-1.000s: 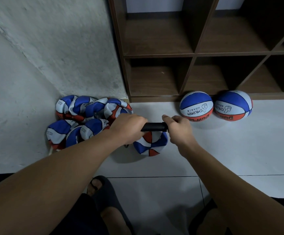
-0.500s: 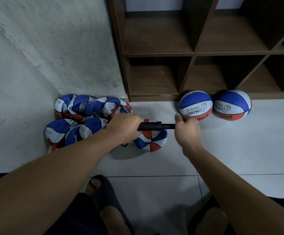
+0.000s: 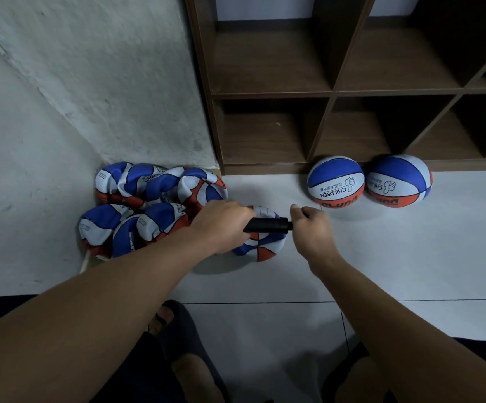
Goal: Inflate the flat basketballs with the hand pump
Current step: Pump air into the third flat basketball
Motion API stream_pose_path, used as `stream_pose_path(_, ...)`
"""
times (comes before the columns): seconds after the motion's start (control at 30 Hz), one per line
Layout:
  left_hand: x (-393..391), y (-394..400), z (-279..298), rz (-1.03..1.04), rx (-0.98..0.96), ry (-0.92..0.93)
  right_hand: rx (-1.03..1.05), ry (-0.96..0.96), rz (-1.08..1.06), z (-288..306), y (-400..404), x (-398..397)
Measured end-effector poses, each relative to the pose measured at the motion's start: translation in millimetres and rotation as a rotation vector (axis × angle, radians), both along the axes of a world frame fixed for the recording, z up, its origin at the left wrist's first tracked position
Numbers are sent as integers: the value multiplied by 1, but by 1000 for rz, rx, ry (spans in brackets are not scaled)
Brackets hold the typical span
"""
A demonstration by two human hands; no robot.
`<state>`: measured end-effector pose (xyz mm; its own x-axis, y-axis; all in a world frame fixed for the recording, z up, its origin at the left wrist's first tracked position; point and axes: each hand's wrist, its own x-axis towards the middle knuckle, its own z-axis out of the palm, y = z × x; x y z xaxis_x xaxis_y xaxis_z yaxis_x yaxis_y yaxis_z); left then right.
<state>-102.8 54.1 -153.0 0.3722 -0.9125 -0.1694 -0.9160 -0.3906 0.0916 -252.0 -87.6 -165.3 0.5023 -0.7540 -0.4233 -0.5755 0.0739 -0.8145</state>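
Basketball (image 3: 260, 245) sagging, blue-white-orange, under black pump (image 3: 268, 225)

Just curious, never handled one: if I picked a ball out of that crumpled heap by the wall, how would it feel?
Probably floppy: the flat basketballs are creased and folded over each other. Likely light and unlikely to roll, since they lie slumped, unlike the two round inflated basketballs by the shelf.

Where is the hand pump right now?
The hand pump is at the centre of the head view, held between the left hand and right hand, above a half-flat basketball.
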Motion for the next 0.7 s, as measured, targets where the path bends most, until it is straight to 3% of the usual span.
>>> stream_pose_path(0.3, 25, 19, -8, 147, 23, 12, -18, -16, -220, -4, -43, -13)
stream_pose_path(0.7, 0, -1, -2, 33, 27, -14, -24, -26, -5, 1, 18, 3)
